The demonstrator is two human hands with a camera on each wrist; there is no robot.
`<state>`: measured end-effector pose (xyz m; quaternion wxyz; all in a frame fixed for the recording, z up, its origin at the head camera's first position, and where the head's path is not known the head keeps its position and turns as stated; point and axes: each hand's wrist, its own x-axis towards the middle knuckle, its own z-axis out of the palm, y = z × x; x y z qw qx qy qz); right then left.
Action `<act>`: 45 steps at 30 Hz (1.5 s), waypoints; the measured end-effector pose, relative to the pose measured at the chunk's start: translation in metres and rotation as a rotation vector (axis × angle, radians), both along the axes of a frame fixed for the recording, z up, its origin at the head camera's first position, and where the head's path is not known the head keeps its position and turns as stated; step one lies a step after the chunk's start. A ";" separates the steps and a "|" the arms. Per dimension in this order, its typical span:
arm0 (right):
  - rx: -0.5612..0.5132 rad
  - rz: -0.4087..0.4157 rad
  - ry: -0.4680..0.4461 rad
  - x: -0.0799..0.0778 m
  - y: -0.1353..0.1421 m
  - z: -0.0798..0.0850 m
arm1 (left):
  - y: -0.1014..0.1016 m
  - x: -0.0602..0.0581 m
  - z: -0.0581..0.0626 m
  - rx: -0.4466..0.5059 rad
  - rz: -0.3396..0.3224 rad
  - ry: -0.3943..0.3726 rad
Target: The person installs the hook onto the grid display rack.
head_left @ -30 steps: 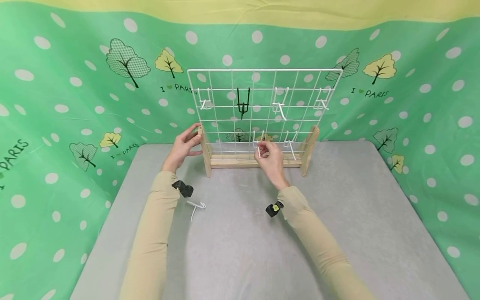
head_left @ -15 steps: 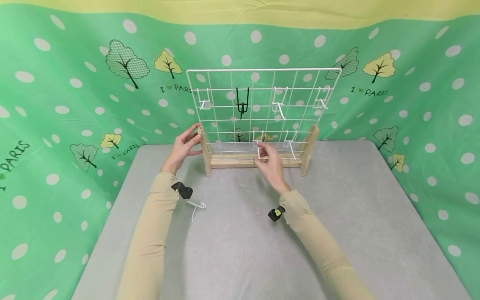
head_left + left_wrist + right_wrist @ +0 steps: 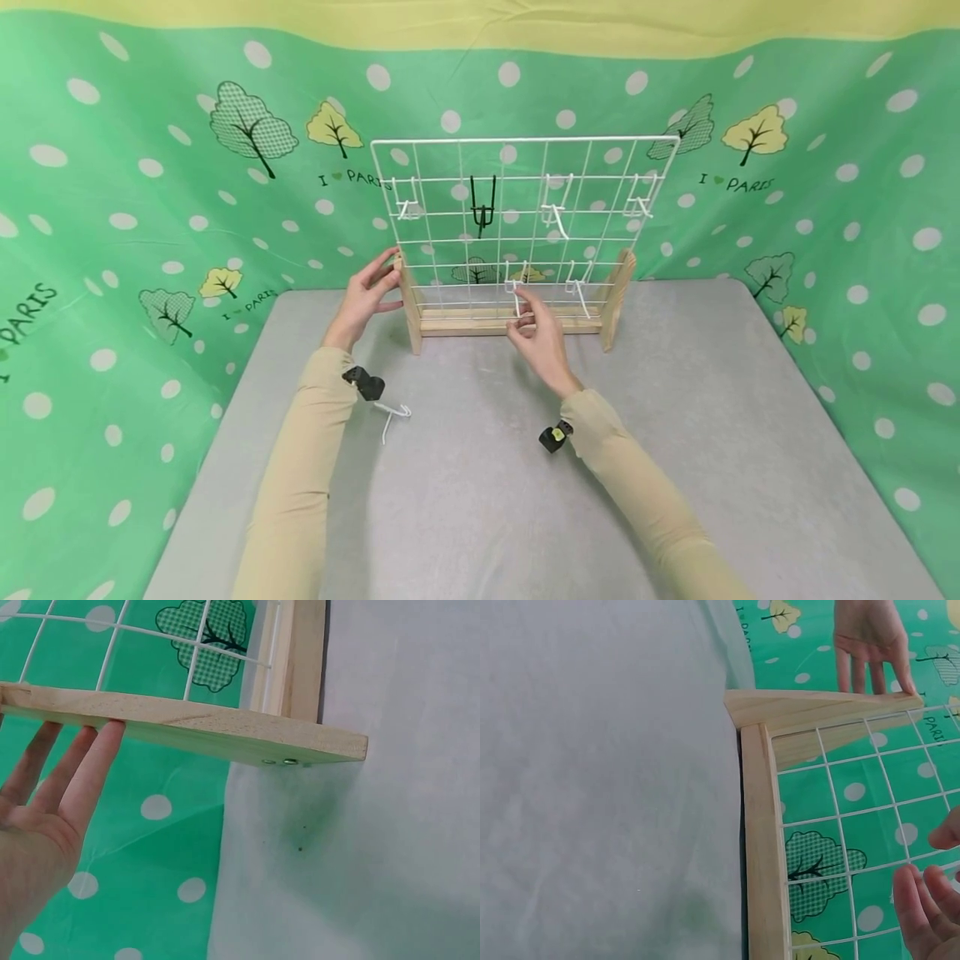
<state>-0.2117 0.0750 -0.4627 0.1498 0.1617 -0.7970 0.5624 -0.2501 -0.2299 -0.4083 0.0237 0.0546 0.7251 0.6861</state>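
Observation:
My left hand [image 3: 365,302] rests against the left wooden post [image 3: 409,304] of a white wire grid rack [image 3: 525,139]. In the left wrist view its straight fingers [image 3: 94,769] touch the post's outer face. My right hand [image 3: 542,340] is just in front of the grid's lower part, beside a white wire hook [image 3: 517,303] that hangs on it. The right wrist view shows the thumb and fingers [image 3: 910,896] apart, with nothing visible between them. Another white hook [image 3: 578,292] hangs to the right in the lower row.
Higher up hang a black hook [image 3: 482,212] and white hooks at left [image 3: 408,208], centre right [image 3: 555,215] and far right [image 3: 639,207]. A loose white hook [image 3: 392,412] lies on the grey table [image 3: 480,500]. A green dotted cloth [image 3: 150,217] surrounds the table.
My right hand has let go of the white hook and drawn slightly down from it, its fingers spreading. The hook stays on the grid. My left hand keeps its place on the post.

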 end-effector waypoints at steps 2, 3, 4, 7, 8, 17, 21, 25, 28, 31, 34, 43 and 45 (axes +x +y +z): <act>-0.001 -0.001 -0.004 0.001 0.000 -0.001 | -0.002 -0.003 -0.006 0.002 0.007 0.004; -0.003 0.000 -0.006 0.001 0.001 -0.002 | -0.003 -0.005 -0.009 0.001 0.009 0.006; 0.000 -0.002 -0.005 0.002 0.001 -0.002 | -0.003 -0.006 -0.011 -0.002 0.013 0.011; 0.003 0.000 -0.008 0.002 0.002 -0.003 | -0.005 -0.006 -0.015 -0.008 0.020 0.024; 0.001 0.001 -0.008 0.002 0.002 -0.003 | -0.005 -0.006 -0.016 -0.009 0.017 0.026; 0.002 0.004 -0.008 0.005 0.007 -0.010 | -0.015 0.002 -0.027 -0.033 -0.014 -0.008; 0.012 0.004 -0.024 0.008 0.009 -0.012 | -0.021 0.007 -0.038 -0.048 -0.040 -0.028; 0.030 -0.014 -0.033 0.009 0.014 -0.016 | -0.028 0.013 -0.050 -0.065 -0.059 -0.031; 0.039 -0.027 -0.037 0.009 0.019 -0.019 | -0.033 0.017 -0.057 -0.083 -0.069 -0.042; 0.036 -0.024 -0.042 0.008 0.025 -0.022 | -0.038 0.021 -0.060 -0.110 -0.078 -0.065; 0.041 -0.019 -0.057 0.009 0.031 -0.026 | -0.041 0.026 -0.063 -0.139 -0.089 -0.088; 0.138 -0.075 -0.069 0.008 0.059 -0.035 | -0.050 0.037 -0.073 -0.182 -0.127 -0.145; 0.154 -0.078 -0.069 0.007 0.066 -0.034 | -0.051 0.042 -0.073 -0.194 -0.141 -0.150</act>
